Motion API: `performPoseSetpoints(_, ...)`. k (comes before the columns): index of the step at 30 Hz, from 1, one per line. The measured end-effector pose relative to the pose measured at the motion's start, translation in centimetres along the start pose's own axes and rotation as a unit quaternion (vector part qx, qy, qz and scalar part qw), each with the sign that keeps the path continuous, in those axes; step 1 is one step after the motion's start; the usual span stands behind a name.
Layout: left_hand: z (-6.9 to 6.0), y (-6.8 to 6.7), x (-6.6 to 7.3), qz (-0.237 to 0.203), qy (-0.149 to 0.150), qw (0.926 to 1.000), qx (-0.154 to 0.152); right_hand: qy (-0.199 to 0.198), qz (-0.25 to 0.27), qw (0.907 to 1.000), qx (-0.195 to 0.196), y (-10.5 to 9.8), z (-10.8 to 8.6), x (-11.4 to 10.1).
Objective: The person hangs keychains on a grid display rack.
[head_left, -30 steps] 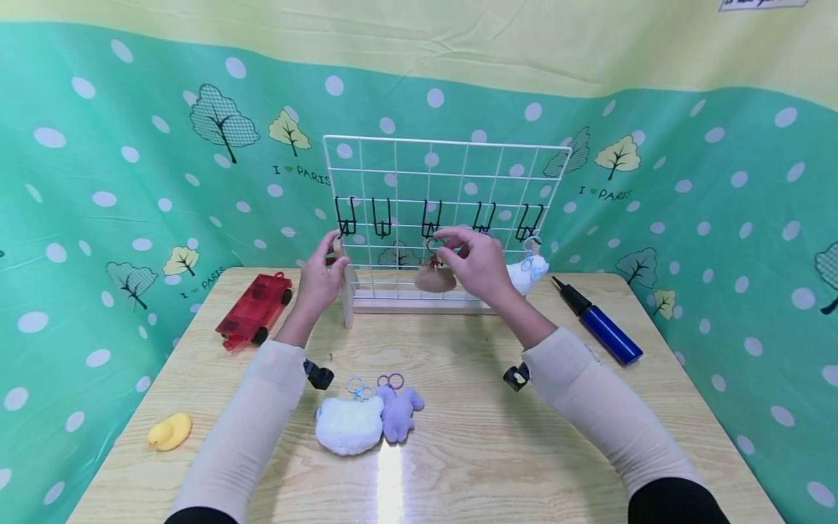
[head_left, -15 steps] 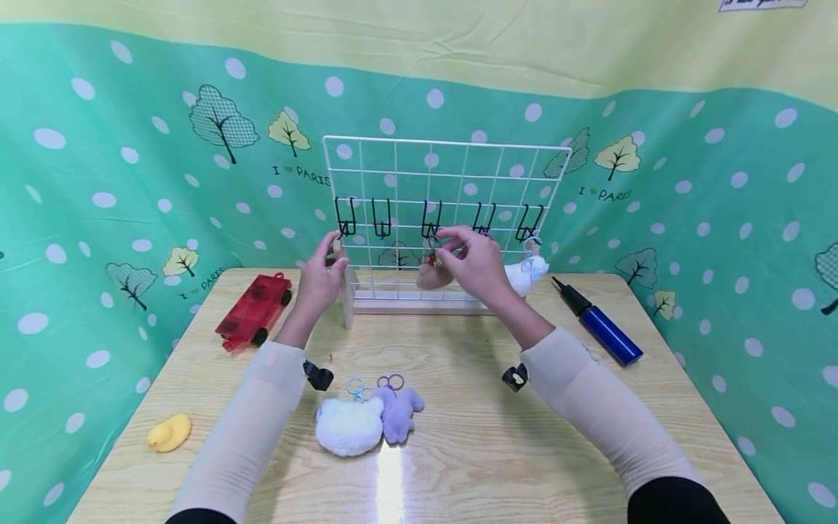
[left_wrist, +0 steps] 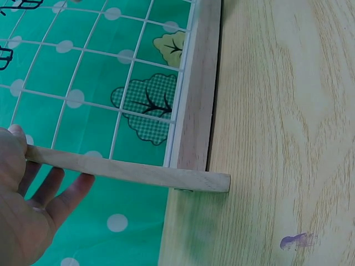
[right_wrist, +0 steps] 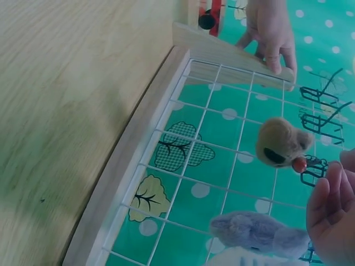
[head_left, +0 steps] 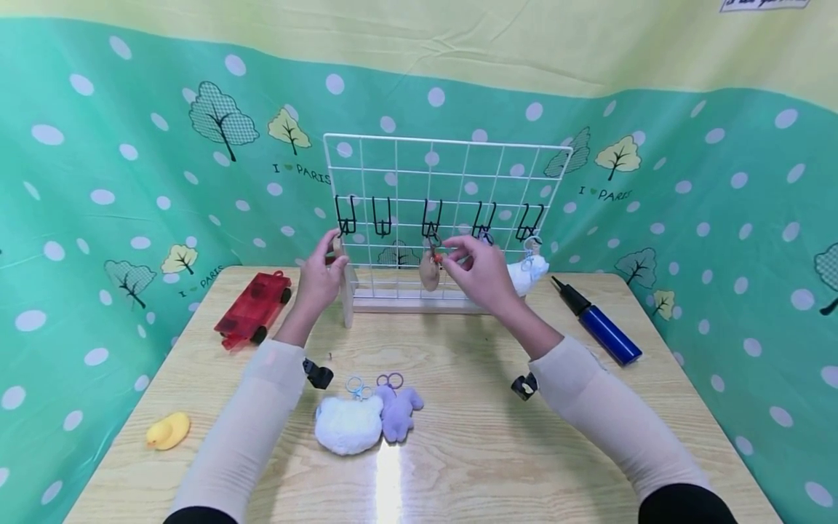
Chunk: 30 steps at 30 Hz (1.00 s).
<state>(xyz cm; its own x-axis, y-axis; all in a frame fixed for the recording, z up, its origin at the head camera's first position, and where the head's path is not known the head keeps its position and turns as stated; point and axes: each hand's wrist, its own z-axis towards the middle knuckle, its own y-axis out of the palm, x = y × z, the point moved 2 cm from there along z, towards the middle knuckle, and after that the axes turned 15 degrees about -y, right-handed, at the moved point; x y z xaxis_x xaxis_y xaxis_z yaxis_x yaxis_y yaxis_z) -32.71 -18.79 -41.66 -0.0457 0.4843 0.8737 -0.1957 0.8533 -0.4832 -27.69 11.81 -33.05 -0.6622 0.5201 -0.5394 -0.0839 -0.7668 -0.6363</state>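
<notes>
Between the hands (head_left: 319, 282), just beside the right (head_left: 484, 275), a tan charm (head_left: 429, 274).

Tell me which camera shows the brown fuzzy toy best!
The right wrist view: the brown fuzzy toy looks biggest, with its round body and red bead. The head view shows it small, beside the right hand. I can't spot it in the left wrist view.

Your right grip (head_left: 483, 275) has moved slightly lower, near the red bead (right_wrist: 300, 164), and the brown plush (head_left: 429, 272) has turned from broadside to narrow.
</notes>
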Motion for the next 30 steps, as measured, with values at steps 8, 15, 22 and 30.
performPoseSetpoints(8,0.1,-0.1,-0.1,0.004,0.0,1.0,-0.002,-0.001,0.012,0.9998,-0.014,1.1,-1.1,0.7)
performPoseSetpoints(15,0.1,-0.1,-0.1,-0.002,-0.002,1.0,-0.007,-0.016,0.035,0.9985,-0.038,3.1,-2.4,1.0)
performPoseSetpoints(22,0.0,-0.1,-0.1,0.007,0.006,1.0,0.001,-0.01,0.041,0.9952,-0.089,5.3,-3.6,1.4)
performPoseSetpoints(30,0.1,-0.1,-0.1,0.013,-0.001,0.9999,0.003,-0.011,0.025,0.9898,-0.14,7.0,-4.6,1.5)
